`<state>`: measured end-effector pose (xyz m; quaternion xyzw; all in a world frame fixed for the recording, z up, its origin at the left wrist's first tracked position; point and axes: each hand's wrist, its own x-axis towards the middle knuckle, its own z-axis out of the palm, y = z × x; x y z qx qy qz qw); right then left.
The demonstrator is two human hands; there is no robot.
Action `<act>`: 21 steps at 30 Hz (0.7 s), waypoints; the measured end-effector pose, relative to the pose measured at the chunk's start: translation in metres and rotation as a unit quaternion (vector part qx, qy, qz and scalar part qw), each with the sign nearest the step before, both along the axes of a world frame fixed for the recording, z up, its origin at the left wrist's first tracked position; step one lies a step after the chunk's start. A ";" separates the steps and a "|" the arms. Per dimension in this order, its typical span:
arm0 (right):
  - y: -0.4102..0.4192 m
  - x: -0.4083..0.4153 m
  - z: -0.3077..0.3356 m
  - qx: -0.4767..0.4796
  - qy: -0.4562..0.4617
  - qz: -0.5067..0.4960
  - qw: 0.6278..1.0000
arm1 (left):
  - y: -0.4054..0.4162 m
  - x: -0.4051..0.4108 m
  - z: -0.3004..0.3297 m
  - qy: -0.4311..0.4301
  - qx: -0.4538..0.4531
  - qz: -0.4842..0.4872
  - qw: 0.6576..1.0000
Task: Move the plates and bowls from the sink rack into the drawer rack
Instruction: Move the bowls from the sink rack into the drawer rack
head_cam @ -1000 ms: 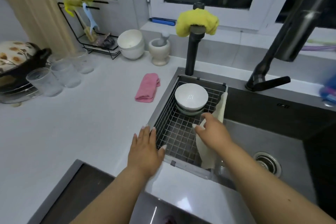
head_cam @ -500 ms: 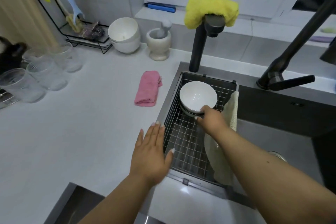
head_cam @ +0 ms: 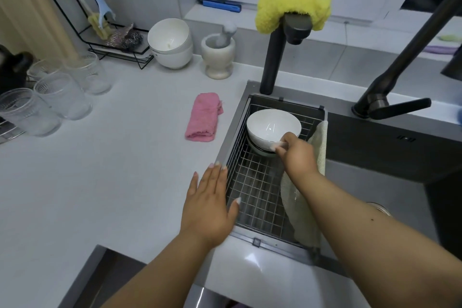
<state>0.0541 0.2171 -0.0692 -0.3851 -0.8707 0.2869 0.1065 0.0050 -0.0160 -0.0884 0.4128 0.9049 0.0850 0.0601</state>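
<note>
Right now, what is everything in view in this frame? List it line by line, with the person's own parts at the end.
bowls in sink rack: a stack, at least two, white, far end of the rack
sink rack: one, metal wire, left side of the sink
pale cloth: one, cream, draped over the rack's right edge
pink cloth: one, folded, counter left of the sink
yellow cloth: one, draped over the dark tap
mortar and pestle: one, pale stone, back of the counter
bowls on counter: two stacked, white, left of the mortar
glasses: at least four, clear, left counter
left hand: flat, fingers straight, at the rack's left edge
right hand: grips the top bowl's near rim
</note>
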 end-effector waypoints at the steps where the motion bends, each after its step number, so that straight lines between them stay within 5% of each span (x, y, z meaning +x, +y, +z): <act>1: -0.002 0.004 0.004 0.002 0.017 0.000 1.000 | 0.000 0.000 -0.001 0.001 -0.002 -0.001 1.000; 7: -0.020 0.041 0.038 0.036 0.095 0.002 0.995 | 0.000 -0.002 0.002 -0.023 0.009 0.010 1.000; 10: -0.034 0.067 0.059 0.026 0.130 0.019 0.991 | 0.010 -0.005 0.026 -0.160 0.077 0.060 0.982; 15: -0.049 0.105 0.079 -0.008 0.133 0.060 0.989 | 0.029 0.014 0.079 -0.357 0.284 0.191 0.869; 19: -0.061 0.129 0.091 -0.005 0.121 0.119 0.985 | 0.036 0.050 0.105 -0.605 0.381 0.228 0.660; 21: -0.065 0.141 0.094 0.000 0.121 0.149 0.981 | 0.034 0.069 0.111 -0.650 0.407 0.231 0.598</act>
